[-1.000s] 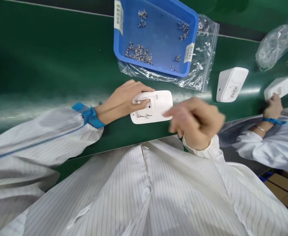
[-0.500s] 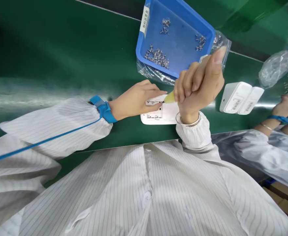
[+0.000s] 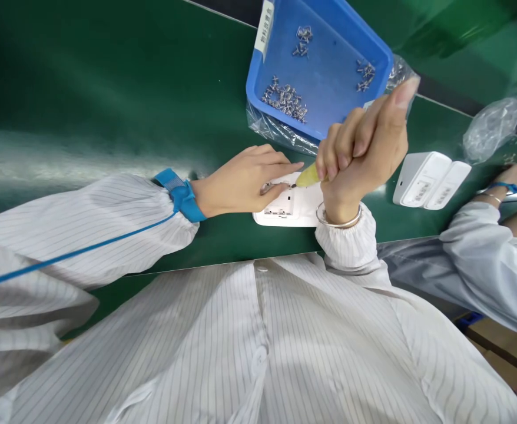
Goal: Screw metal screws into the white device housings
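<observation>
A white plastic device [image 3: 291, 207] lies on the green belt [image 3: 108, 118] in front of me. My left hand [image 3: 241, 179] rests on its left part, fingers pinched around a small metal piece at an opening. My right hand [image 3: 364, 153] is closed in a fist around a screwdriver with a yellowish tip [image 3: 307, 176], thumb up, and the tip points at the spot under my left fingers. A blue tray [image 3: 320, 65] with several loose screws stands just behind the device.
A clear plastic bag [image 3: 280, 132] lies under the tray. Two white devices [image 3: 430, 179] sit side by side to the right. Another person's hand [image 3: 512, 175] and white sleeve [image 3: 483, 259] are at the far right, beside a crumpled plastic bag [image 3: 490, 126].
My right hand came up from over the device's right end and now grips a screwdriver at the opening. The co-worker pushed a second white device against the first.
</observation>
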The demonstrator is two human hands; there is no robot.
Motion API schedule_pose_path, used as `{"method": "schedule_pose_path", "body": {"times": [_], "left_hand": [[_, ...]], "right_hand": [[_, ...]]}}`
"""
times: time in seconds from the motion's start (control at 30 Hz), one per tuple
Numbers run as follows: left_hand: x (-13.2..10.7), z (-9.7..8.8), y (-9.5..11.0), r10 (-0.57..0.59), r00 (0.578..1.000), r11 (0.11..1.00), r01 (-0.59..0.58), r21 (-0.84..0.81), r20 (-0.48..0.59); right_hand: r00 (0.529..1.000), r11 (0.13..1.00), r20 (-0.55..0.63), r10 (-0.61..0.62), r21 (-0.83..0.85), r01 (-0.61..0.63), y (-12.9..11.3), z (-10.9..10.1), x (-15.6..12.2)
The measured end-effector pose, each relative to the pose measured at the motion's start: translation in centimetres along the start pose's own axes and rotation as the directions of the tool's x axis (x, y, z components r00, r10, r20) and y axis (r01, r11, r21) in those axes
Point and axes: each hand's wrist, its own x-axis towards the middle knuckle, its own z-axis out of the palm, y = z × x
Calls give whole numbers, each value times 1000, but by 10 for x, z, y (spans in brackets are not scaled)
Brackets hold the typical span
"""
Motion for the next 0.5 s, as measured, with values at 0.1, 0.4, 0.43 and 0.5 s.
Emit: {"method": "schedule_pose_path", "body": {"times": [0.1,0.4,0.43,0.5], "left_hand": [[0,0,0,3,1000,1000,-3,1,-1],[0,0,1,-10,1000,1000,10,-12,-3],[0,0,0,-9,1000,1000,9,-13,-4],[0,0,-1,-2,1000,1000,2,-20,-1]], "right_hand": [[999,998,3,-40,48,39,1,-1,-1],[945,969,269,-187,-106,222,20,1,-3],[961,972,194,-198,-85,217,18,3,-4],[984,983,-18,-180,24,180,12,7,-6]]}}
